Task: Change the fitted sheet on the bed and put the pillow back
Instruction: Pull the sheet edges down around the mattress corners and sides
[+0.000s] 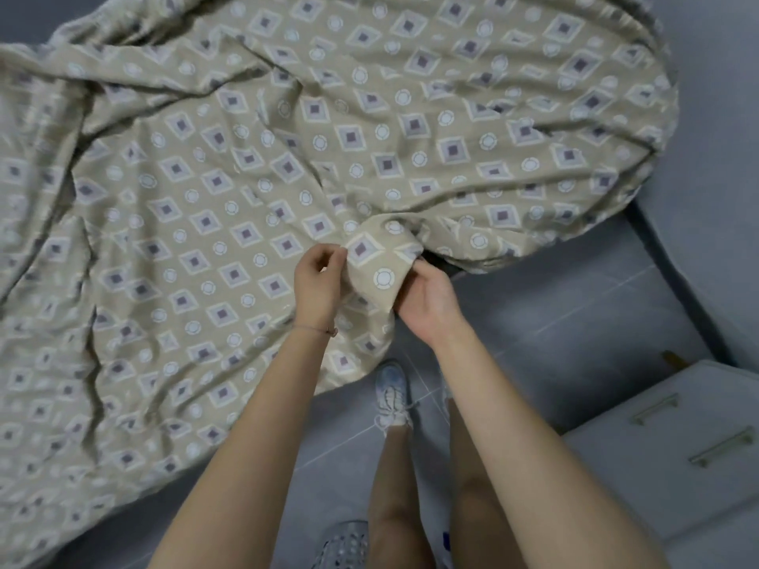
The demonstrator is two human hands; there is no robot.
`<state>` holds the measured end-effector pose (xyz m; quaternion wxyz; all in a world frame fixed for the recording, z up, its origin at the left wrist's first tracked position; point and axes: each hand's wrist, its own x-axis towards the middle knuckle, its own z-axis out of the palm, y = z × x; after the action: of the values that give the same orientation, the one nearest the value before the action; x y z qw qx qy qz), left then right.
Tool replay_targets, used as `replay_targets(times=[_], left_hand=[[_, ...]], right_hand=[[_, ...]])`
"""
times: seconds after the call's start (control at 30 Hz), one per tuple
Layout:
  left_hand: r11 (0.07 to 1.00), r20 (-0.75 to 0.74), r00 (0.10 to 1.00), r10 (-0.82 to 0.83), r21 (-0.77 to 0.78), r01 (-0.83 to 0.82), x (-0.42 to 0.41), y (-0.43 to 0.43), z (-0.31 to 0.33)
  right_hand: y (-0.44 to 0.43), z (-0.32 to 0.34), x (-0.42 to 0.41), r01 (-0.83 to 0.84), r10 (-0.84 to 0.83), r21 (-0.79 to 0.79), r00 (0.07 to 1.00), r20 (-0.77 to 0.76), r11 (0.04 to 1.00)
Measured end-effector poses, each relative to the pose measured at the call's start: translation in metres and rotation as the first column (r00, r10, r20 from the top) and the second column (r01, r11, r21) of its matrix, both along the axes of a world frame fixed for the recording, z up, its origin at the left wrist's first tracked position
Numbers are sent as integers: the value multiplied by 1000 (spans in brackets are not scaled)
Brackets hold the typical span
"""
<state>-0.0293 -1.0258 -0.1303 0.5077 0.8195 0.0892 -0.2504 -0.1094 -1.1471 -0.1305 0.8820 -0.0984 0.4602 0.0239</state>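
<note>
A beige fitted sheet (246, 178) printed with purple diamonds and pale circles lies rumpled over the bed, covering most of the view, its edge hanging down the near side. My left hand (316, 281) pinches a raised fold of the sheet near the bed's corner. My right hand (427, 301) grips the same fold from the right, fingers curled under the cloth. A dark strip of the bed base (640, 223) shows past the sheet's right edge. No pillow is in view.
I stand on a grey tiled floor (554, 305) beside the bed, white sneaker (392, 394) below my hands. A white drawer cabinet (677, 445) with metal handles stands at the right. A perforated basket (345, 544) sits at the bottom edge.
</note>
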Motion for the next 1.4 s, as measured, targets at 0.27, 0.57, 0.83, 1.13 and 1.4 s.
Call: replay_targets(times=[0.27,0.57,0.83,1.13,1.4], left_hand=[[994,67,992,104,5,-105,11,14,3],[977,127,980,154,130,-171,35,40,1],[988,62,991,-118,105,111,-13,15,10],[955,67,958,-280,124,270,-37,-31,34],[845,151,899,-411,434,313,-35,-87,-3]], right_hand=[[26,-5,-25,-114,28,-315,964,-265,942],[-17,-31,-113,258,-508,-507,733,-453,823],[-14,-18,-121,-238,-116,-549,838,-534,801],[-64,9,-106,-328,0,-657,895,-447,679],[-153,-6,-82,-557,203,-697,825,-527,452]])
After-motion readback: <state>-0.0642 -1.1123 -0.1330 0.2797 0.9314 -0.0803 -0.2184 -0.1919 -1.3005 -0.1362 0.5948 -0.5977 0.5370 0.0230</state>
